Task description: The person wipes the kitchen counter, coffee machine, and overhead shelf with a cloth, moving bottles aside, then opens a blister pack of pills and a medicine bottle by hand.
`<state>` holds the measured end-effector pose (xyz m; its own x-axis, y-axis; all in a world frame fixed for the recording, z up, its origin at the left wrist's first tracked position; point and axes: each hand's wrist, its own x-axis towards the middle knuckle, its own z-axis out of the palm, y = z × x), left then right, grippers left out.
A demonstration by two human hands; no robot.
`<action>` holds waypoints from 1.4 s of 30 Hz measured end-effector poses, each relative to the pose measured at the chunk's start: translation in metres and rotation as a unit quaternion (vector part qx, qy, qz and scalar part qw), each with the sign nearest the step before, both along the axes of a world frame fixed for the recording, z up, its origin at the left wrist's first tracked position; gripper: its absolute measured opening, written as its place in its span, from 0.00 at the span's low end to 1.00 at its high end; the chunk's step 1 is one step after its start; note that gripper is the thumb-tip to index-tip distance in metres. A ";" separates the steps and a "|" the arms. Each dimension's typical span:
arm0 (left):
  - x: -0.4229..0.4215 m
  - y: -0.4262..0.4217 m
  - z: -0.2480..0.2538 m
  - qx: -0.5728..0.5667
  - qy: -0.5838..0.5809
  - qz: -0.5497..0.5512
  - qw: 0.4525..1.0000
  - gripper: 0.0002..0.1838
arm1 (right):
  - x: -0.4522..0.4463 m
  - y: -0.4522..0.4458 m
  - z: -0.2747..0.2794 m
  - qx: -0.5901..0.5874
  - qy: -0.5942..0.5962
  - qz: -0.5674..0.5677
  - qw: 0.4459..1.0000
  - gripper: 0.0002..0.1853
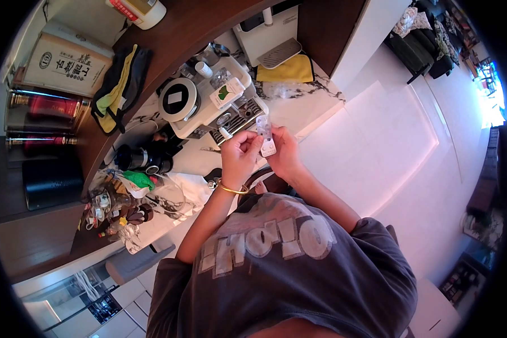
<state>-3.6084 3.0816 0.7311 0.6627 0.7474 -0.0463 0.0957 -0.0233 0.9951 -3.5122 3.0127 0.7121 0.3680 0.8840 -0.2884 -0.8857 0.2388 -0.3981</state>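
A silvery-white blister pack point(266, 147) is held upright in front of me, above the counter's edge. My right hand point(284, 151) grips its right side, fingers behind and thumb along the edge. From the other side, my left hand point(242, 153) is closed, with thumb and fingertips pinching at the pack's left edge. Whether a pill sits between those fingertips cannot be made out. Just beyond the hands stands a white espresso machine point(200, 121). On top of it lies a white box with a green leaf print point(227, 93), near a white-capped bottle point(204, 70).
A yellow cloth point(287, 70) lies on the marbled counter point(315, 93) at the back. Black appliances point(143, 159), a green bag point(139, 179) and clutter fill the left side. A wooden shelf point(169, 50) holding boxes and a dark cloth point(121, 90) curves overhead.
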 end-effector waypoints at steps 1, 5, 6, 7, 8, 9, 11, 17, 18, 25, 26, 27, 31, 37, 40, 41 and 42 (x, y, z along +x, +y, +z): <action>0.000 0.000 -0.003 0.016 -0.001 0.010 1.000 0.07 | -0.002 0.000 -0.001 -0.030 0.029 -0.001 0.999 0.14; 0.002 -0.008 -0.007 -0.043 -0.048 0.052 0.997 0.07 | -0.004 -0.002 0.000 -0.118 0.078 -0.048 0.989 0.13; 0.003 -0.012 -0.005 -0.118 -0.073 0.089 0.986 0.07 | -0.003 -0.004 -0.018 -0.050 0.019 -0.026 0.998 0.11; 0.003 -0.015 -0.004 -0.193 -0.098 0.124 0.968 0.06 | -0.002 -0.005 -0.032 0.019 -0.041 -0.003 0.999 0.09; 0.003 -0.016 -0.005 -0.192 -0.099 0.125 0.968 0.06 | -0.003 -0.005 -0.030 0.019 -0.041 -0.002 0.999 0.09; 0.003 -0.017 -0.005 -0.215 -0.108 0.121 0.963 0.06 | -0.004 -0.004 -0.027 0.003 -0.088 -0.020 0.996 0.07; -0.003 -0.011 -0.005 -0.249 -0.101 0.085 0.959 0.07 | -0.002 -0.005 -0.022 -0.013 -0.134 -0.039 0.990 0.05; -0.012 0.025 0.022 -0.090 0.021 -0.088 0.992 0.11 | 0.022 -0.014 -0.025 -0.034 -0.408 0.078 0.909 0.03; -0.012 0.025 0.021 -0.049 0.059 -0.148 0.986 0.09 | 0.022 -0.015 -0.019 -0.028 -0.355 0.075 0.931 0.03; -0.007 -0.010 0.007 -0.189 -0.010 -0.013 0.982 0.03 | 0.007 -0.015 -0.006 0.024 -0.235 -0.021 0.972 0.05; -0.007 -0.012 0.006 -0.222 -0.034 -0.005 0.974 0.03 | 0.007 -0.016 -0.009 0.025 -0.235 -0.021 0.971 0.05; -0.006 -0.014 0.007 -0.237 -0.046 -0.005 0.970 0.02 | 0.008 -0.016 -0.012 0.022 -0.233 -0.021 0.972 0.05; -0.005 -0.022 0.002 -0.226 -0.072 -0.007 0.971 0.02 | 0.006 -0.017 -0.010 0.016 -0.181 -0.029 0.983 0.03; -0.004 -0.028 0.000 -0.228 -0.094 0.000 0.969 0.01 | 0.003 -0.018 -0.003 0.017 -0.117 -0.021 0.993 0.03; -0.004 -0.031 0.000 -0.241 -0.079 0.023 0.967 0.01 | 0.005 -0.015 -0.024 0.029 -0.077 -0.020 0.996 0.03; -0.004 -0.030 0.000 -0.240 -0.080 0.026 0.967 0.01 | 0.006 -0.015 -0.023 0.029 -0.077 -0.020 0.996 0.03; -0.004 -0.030 0.000 -0.240 -0.081 0.030 0.967 0.02 | 0.006 -0.014 -0.023 0.032 -0.080 -0.016 0.996 0.02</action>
